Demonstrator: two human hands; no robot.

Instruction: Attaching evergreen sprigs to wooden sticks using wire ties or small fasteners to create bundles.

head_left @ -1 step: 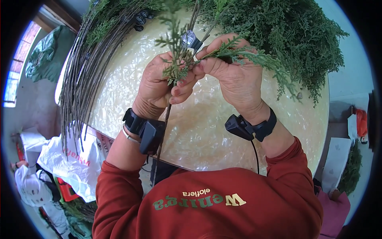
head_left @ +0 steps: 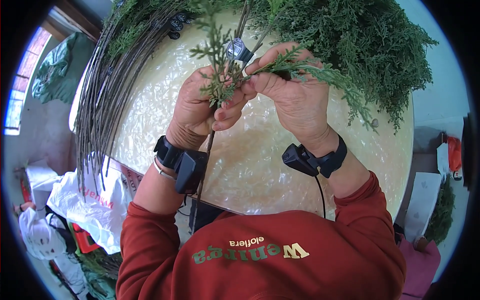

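My left hand [head_left: 197, 102] is closed round a leafy evergreen branch [head_left: 219, 85]. Its long bare stem [head_left: 204, 180] runs down past my left wrist toward my body. Against the left fingertips, my right hand [head_left: 300, 97] pinches a green conifer sprig [head_left: 330, 75], whose feathery tip droops to the right. The sprig's base is hidden by the fingers of both hands. Just beyond the hands, a dark round tag [head_left: 239, 50] with a pale label sits by several thin stems [head_left: 243, 22], which lie on the table.
A pale, shiny table [head_left: 270, 170] is under my hands. Long stemmed branches [head_left: 107, 92] lie along its left side, with dark tags near the top. Piled greenery [head_left: 350, 45] covers the far right and overhangs the edge. A white plastic bag [head_left: 90, 200] is at the lower left.
The leafy top of the branch in my left hand has shifted slightly to the left. Both hands keep their hold and hardly move.
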